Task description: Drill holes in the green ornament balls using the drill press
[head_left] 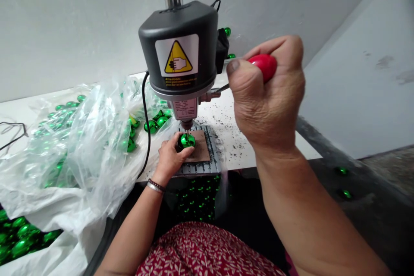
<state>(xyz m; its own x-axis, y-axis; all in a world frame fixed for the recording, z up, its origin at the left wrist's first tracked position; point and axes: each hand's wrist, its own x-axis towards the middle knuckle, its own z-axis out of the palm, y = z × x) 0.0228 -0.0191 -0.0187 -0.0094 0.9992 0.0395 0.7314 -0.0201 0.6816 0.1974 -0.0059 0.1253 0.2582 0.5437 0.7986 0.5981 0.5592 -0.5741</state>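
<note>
A shiny green ball [188, 141] rests on a brown board [203, 148] on the slotted base of a drill press [177, 47]. My left hand [171, 155] grips the ball from its left side, thumb in front. The thin drill bit [187, 131] comes down to the top of the ball; whether it has entered cannot be made out. Up at the right of the machine, my right hand [268, 86] is wrapped round the red knob [265, 67] of the feed lever.
Clear plastic bags [97, 125] holding many green balls cover the table's left side. A black cable [145, 125] hangs beside the machine. Dark shavings [233, 138] are scattered on the white table. More balls lie below the table edge and on the floor at right.
</note>
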